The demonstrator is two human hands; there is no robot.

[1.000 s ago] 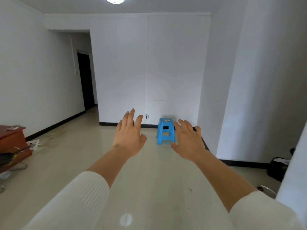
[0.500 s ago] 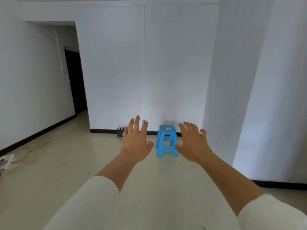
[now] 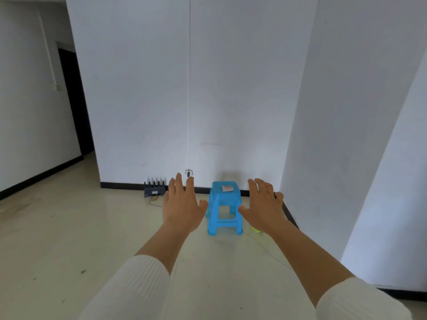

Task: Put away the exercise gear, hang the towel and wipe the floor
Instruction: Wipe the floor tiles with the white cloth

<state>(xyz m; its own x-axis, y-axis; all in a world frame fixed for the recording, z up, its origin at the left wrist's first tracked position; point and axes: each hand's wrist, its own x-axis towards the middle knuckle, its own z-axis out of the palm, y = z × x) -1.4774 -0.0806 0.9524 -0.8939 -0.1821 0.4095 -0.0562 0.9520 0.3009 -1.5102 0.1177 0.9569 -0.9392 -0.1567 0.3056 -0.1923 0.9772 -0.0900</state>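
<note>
Both my arms reach forward with palms down and fingers spread. My left hand point(image 3: 182, 205) and my right hand point(image 3: 264, 207) hold nothing and hover in the air on either side of a small blue plastic stool point(image 3: 224, 207). The stool stands on the pale floor point(image 3: 69, 239) near the far wall, with a small piece of paper point(image 3: 227, 188) on its seat. A yellow-green object point(image 3: 255, 229) lies on the floor beside the stool's right leg, mostly hidden behind my right wrist. No towel is in view.
A dark router with several antennas point(image 3: 154, 190) sits against the black baseboard left of the stool, with a thin cable by it. A dark doorway point(image 3: 75, 100) opens at the left. A white pillar point(image 3: 346, 135) juts out on the right.
The view has advanced toward the far wall, so the stool looks larger and nearer. The router has come into sight. Both hands stay open and raised.
</note>
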